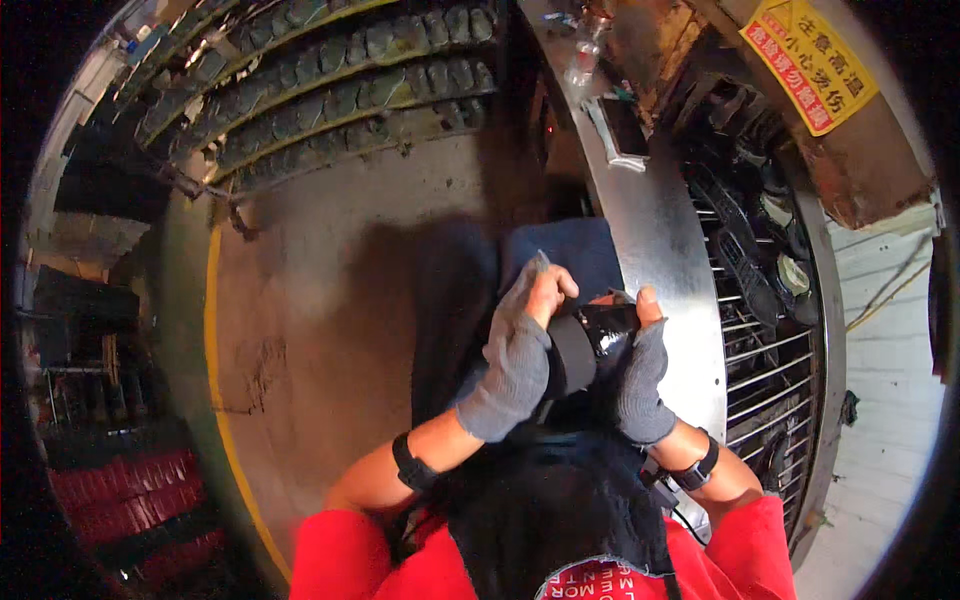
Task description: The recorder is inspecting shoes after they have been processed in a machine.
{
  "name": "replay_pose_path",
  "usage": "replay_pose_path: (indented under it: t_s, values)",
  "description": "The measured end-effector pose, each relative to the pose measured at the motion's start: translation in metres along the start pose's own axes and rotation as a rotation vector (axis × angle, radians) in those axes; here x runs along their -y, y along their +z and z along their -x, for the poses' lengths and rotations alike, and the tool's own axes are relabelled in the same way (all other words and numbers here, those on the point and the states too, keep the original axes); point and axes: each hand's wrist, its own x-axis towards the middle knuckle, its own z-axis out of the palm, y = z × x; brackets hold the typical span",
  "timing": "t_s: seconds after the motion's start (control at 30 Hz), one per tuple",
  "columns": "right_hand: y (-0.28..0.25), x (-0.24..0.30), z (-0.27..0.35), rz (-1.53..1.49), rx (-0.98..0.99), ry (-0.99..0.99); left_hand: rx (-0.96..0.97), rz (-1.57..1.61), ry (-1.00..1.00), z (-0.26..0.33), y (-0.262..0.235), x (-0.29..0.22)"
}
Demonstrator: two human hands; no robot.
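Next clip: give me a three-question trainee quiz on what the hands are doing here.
1. True or false: both hands wear grey fingerless gloves.
2. The glossy black shoe part is held by: A) the left hand only B) the right hand only C) both hands.
3. What lies at the person's right?

Key: 1 true. 2 C. 3 A curved shiny metal panel with a wire rack holding dark shoe pieces.
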Motion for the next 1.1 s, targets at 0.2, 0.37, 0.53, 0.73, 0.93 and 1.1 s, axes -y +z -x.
replay_pose_path:
  t_s: [0.2, 0.37, 0.53, 0.73, 0.93, 1.1]
  values:
    - [0.005, 0.078, -0.008, 0.583, 0.867, -0.809, -0.012, -0.315, 0.557, -0.011, -0.027, -0.011]
    - [0.044, 0.016, 0.027, 1.081, 1.282, -1.138, 0.336, 1.012, -0.61, -0.028, -0.026, 0.064]
    - [-0.009, 0.0, 0.028, 0.705, 0.978, -1.068, 0.18, 0.823, -0.293, -0.011, -0.047, 0.097]
    - [-0.052, -0.013, 0.02, 0.6, 0.512, -0.082, 0.221, 0.956, -0.499, 0.001, -0.045, 0.089]
    - [-0.051, -0.013, 0.017, 0.263, 0.542, 0.208, 0.442, 0.926, -0.485, 0.007, -0.034, 0.05]
    - [-0.01, 0.035, 0.006, 0.342, 0.389, -0.416, 0.169, 0.248, -0.018, 0.018, -0.017, 0.026]
